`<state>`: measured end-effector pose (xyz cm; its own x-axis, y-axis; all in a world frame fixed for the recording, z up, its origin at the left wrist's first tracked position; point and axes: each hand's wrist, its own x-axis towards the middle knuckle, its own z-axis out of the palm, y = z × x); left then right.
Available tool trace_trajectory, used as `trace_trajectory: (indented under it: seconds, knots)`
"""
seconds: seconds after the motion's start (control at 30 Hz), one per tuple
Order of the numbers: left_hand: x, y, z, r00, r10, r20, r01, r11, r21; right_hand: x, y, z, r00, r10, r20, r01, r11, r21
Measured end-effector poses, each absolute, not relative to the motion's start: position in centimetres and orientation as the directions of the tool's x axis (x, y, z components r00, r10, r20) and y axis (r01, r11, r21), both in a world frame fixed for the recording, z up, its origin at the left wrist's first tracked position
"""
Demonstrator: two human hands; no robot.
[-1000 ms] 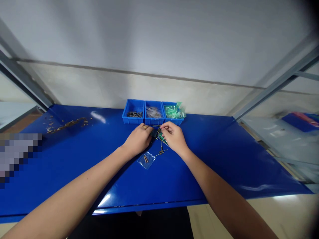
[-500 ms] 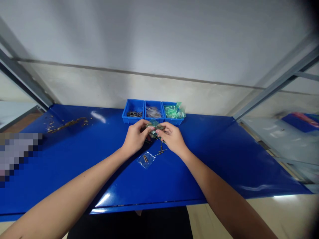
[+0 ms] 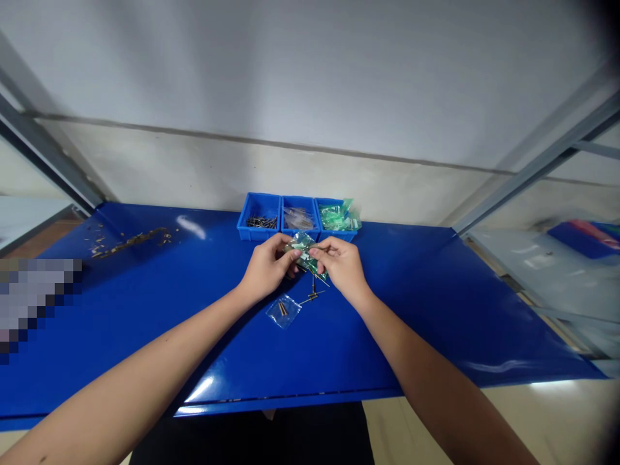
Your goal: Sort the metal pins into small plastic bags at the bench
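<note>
A small clear plastic bag with green on it (image 3: 303, 241) is held up between my two hands. My left hand (image 3: 268, 263) pinches its left side with thumb and fingers. On the other side, my right hand (image 3: 341, 263) grips the bag's right part between thumb and forefinger. Just below the hands, several thin metal pins with brass-coloured bodies (image 3: 313, 294) lie on the blue tabletop, partly hidden. Nearer to me lies a flat clear bag (image 3: 284, 311) with a few brass-coloured pieces inside.
Three blue bins stand in a row behind my hands: metal pins in the left bin (image 3: 258, 236), clear bags in the middle bin (image 3: 300, 234), green-and-clear bags in the right bin (image 3: 338, 236). Small brownish pieces (image 3: 138, 240) lie scattered at the far left of the blue table (image 3: 411, 323).
My right hand has shifted slightly right, and the fingers of both hands have moved on the bag. More of the bag shows between them. The pins and flat bag lie unmoved.
</note>
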<state>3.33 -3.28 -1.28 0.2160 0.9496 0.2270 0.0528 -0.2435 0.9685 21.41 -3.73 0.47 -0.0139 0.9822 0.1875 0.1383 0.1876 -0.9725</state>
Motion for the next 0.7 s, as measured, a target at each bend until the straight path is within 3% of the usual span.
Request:
trace_trajectory:
  seconds: [0.2, 0.5, 0.7]
  knots:
    - [3.42, -3.25, -1.28, 0.206, 0.958, 0.201, 0.028, -0.211, 0.977, 21.10, -3.88, 0.61, 0.010, 0.993, 0.120, 0.111, 0.118, -0.987]
    - [3.34, -3.36, -0.86, 0.197, 0.949, 0.245, 0.126, -0.272, 0.954, 21.10, -3.92, 0.57, -0.024, 0.995, 0.092, 0.080, 0.094, -0.992]
    - [3.28, -3.60, -0.67, 0.175, 0.956, 0.237, 0.175, -0.267, 0.948, 21.25, -3.53, 0.18, -0.102, 0.995, 0.021, -0.076, 0.013, -0.997]
